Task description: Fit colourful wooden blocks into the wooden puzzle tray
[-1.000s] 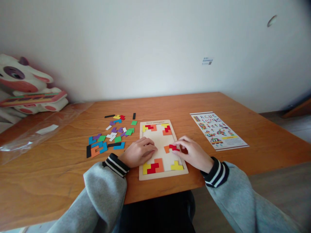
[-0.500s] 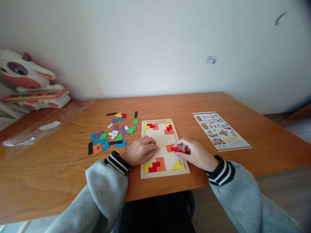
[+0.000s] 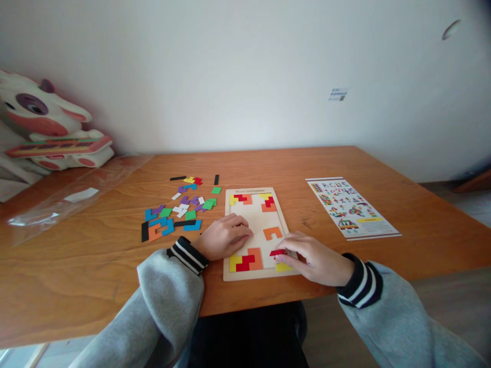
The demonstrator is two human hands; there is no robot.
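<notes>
Right hand point(image 3: 312, 259): thumb and fingertips pinch a small red piece point(image 3: 276, 252), flat and angular, its exact outline partly hidden by the fingers. The piece sits at the fingertips, over the near right corner of the puzzle board point(image 3: 256, 231), just above a yellow piece point(image 3: 283, 267) seated there, which the hand partly covers. Cannot tell whether the red piece touches the board.

Left hand point(image 3: 223, 237): fingers curled loosely, grasping nothing, resting on the left edge of the board with fingertips on its bare pale recess.

Board: pale wood, rectangular, shallow recessed tray with a raised rim, lying near the front edge of the tabletop point(image 3: 383, 163). Seated pieces are flat, matte, stepped blocks: yellow, red and orange cluster point(image 3: 245, 260) at the near left corner; yellow, red and orange ones at the far corners; an orange U-shaped piece point(image 3: 272, 233) alone toward the right edge.

Loose pieces point(image 3: 180, 212): scattered heap left of the board, blue, green, purple, white, black, orange, same flat matte cut.

Tabletop: orange-brown wood, visible grain, smooth sheen. Printed sheet point(image 3: 352, 206) lies toward the right edge; clear plastic bag point(image 3: 57, 204) toward the left edge, glossy and wrinkled.

Sleeves: grey knit, black-and-white striped cuffs.
</notes>
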